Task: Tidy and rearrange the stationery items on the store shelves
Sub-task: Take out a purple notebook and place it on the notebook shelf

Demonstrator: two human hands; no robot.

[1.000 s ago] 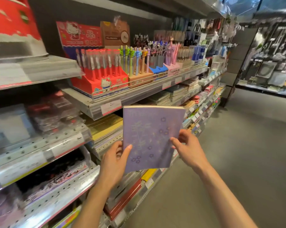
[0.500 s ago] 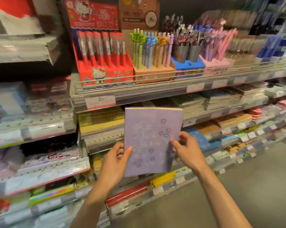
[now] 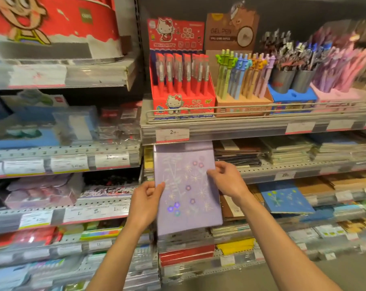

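Both hands point(image 3: 145, 203) grip purple notebook point(image 3: 188, 190) before stocked metal shelves point(image 3: 262, 124).

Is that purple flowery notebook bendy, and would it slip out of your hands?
The purple notebook is probably a bit bendy: it looks thin. It seems light, since the left hand and right hand hold it only by its edges. Its cover looks slightly shiny, so it might slide.

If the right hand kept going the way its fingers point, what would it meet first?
The right hand points left across the lilac flowered notebook it pinches; beyond that, probably the left hand, though depth is unclear.
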